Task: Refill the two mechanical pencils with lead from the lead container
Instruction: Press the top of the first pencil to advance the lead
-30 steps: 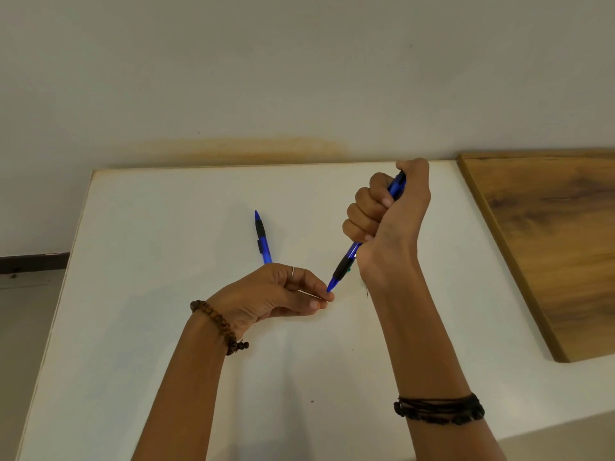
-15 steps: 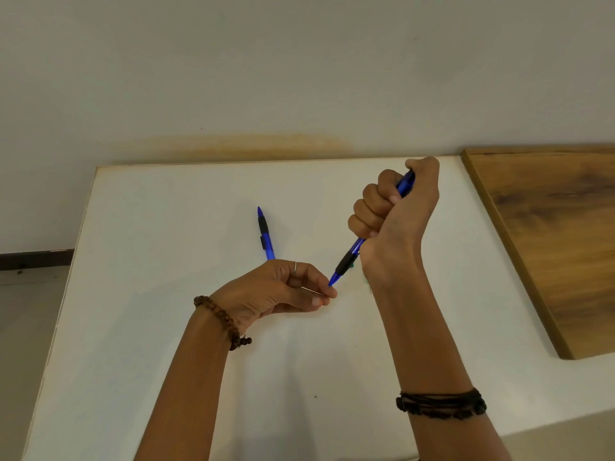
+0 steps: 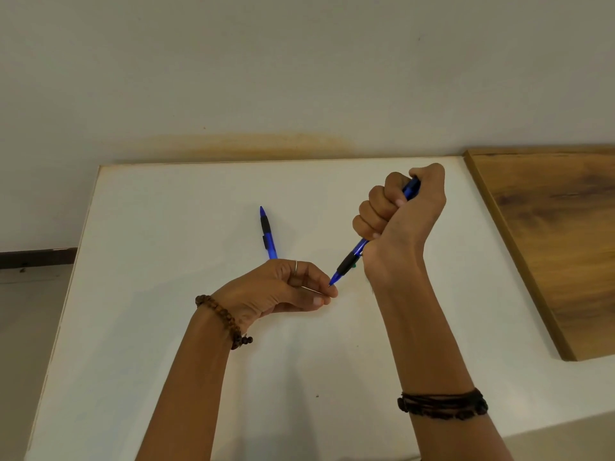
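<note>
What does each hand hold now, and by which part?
The right hand grips a blue mechanical pencil around its upper barrel, thumb on the top end. The left hand pinches a thin lead near its end at the pencil's tip.

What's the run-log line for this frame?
right hand: grips pencil, thumb on cap | left hand: pinches lead at tip | spare pencil: on table
</note>
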